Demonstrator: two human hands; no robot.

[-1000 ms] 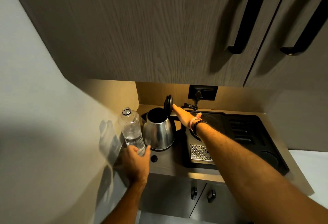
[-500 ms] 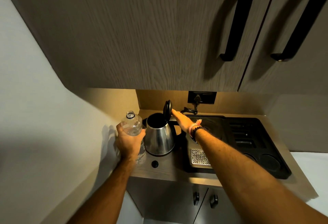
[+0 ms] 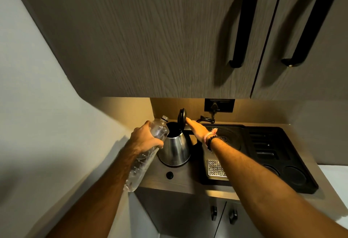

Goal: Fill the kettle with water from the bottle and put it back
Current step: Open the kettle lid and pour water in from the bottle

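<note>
A steel kettle (image 3: pixel 175 149) stands on the small counter with its black lid (image 3: pixel 182 118) raised upright. My left hand (image 3: pixel 146 139) grips a clear, uncapped plastic bottle (image 3: pixel 143 160) and holds it tilted, its neck pointing toward the kettle's open mouth. No stream of water shows. My right hand (image 3: pixel 197 129) reaches to the kettle's handle side, its fingertips resting against the raised lid. Part of the kettle's handle is hidden behind that hand.
A black tray (image 3: pixel 282 164) with recesses and a metal drip grate (image 3: pixel 215 169) fills the counter to the right. A wall socket (image 3: pixel 219 105) with a plugged cord sits behind. A small black cap (image 3: pixel 169 175) lies before the kettle. Dark cupboards (image 3: pixel 169 36) hang overhead.
My left hand has taken the bottle off the counter, lifted it and tipped it toward the kettle's opening. My right hand stays at the raised lid.
</note>
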